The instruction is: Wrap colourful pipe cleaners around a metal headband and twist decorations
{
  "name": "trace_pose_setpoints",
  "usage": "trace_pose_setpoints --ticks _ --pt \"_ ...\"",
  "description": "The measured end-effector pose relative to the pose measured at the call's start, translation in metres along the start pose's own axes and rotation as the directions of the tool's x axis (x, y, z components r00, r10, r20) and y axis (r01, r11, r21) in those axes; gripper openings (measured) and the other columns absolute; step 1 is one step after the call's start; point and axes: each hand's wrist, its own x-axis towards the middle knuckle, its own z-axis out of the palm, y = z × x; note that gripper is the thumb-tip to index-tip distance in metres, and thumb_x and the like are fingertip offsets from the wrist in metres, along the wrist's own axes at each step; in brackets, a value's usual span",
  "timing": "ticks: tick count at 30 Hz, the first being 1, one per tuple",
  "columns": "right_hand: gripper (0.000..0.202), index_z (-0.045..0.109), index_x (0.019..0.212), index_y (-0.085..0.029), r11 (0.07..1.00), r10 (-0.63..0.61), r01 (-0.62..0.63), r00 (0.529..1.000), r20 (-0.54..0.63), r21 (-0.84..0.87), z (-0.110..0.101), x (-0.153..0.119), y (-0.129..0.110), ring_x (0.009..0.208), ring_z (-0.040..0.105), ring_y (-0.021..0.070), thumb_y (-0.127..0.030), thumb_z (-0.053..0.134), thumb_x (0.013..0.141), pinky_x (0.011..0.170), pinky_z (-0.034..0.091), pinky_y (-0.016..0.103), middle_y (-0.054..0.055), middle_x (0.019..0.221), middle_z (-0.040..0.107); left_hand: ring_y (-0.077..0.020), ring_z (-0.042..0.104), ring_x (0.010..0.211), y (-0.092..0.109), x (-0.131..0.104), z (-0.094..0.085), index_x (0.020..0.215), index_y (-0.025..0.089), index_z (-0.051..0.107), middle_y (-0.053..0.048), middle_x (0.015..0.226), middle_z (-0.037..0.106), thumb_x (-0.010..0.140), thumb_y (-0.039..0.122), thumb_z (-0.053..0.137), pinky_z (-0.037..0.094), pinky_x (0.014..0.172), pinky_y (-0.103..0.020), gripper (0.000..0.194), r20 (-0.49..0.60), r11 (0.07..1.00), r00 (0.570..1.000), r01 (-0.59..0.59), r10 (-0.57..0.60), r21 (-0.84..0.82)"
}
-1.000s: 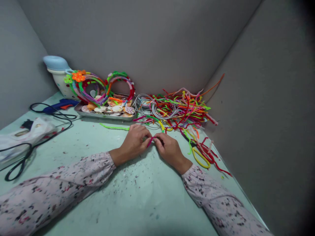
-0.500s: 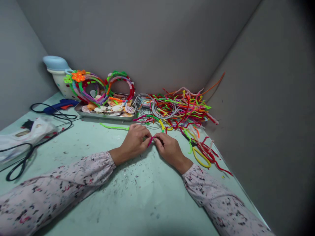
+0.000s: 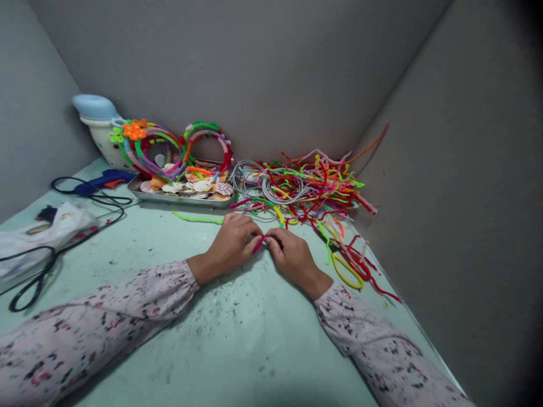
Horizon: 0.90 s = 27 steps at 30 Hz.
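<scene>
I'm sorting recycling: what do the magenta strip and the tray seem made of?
Magenta strip: perhaps matte fibre on wire, like the fuzzy stems behind, though little of it shows. Tray: probably smooth metal, given its silvery-grey, dully shining side.

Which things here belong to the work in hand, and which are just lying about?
Probably part of the work:
magenta pipe cleaner, pinched by left hand and right hand
lime-green pipe cleaner, running up to the left hand
mixed pipe-cleaner pile, likely the supply

Apparently just lying about:
black cord
white plastic bag
blue-lidded container
</scene>
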Motion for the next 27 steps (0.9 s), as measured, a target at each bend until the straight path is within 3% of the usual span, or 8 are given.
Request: trace_pose_setpoints --ticks 13,27 --pt "0.014 0.063 0.098 -0.020 1.000 -0.025 0.025 0.999 0.022 0.008 -0.0013 -0.0011 -0.0011 0.083 0.063 0.0169 -0.022 0.051 0.092 0.074 0.045 0.026 0.004 0.093 0.069 -0.0191 0.056 0.082 0.0000 0.0017 -0.0018 0.080 0.019 0.068 -0.002 0.078 0.066 0.085 0.020 0.055 0.035 0.086 -0.039 0.014 0.027 1.000 1.000 0.008 -0.008 0.000" --pt "0.013 0.064 0.097 -0.021 0.999 0.031 -0.031 0.999 -0.017 -0.019 0.0009 -0.0009 0.0010 0.077 0.062 0.0171 -0.023 0.054 0.089 0.069 0.044 0.026 0.004 0.089 0.069 -0.0208 0.056 0.086 0.0007 0.0006 0.0001 0.085 0.018 0.068 -0.004 0.082 0.066 0.083 0.020 0.057 0.038 0.084 -0.038 0.011 0.015 1.000 1.000 -0.009 0.009 -0.019"
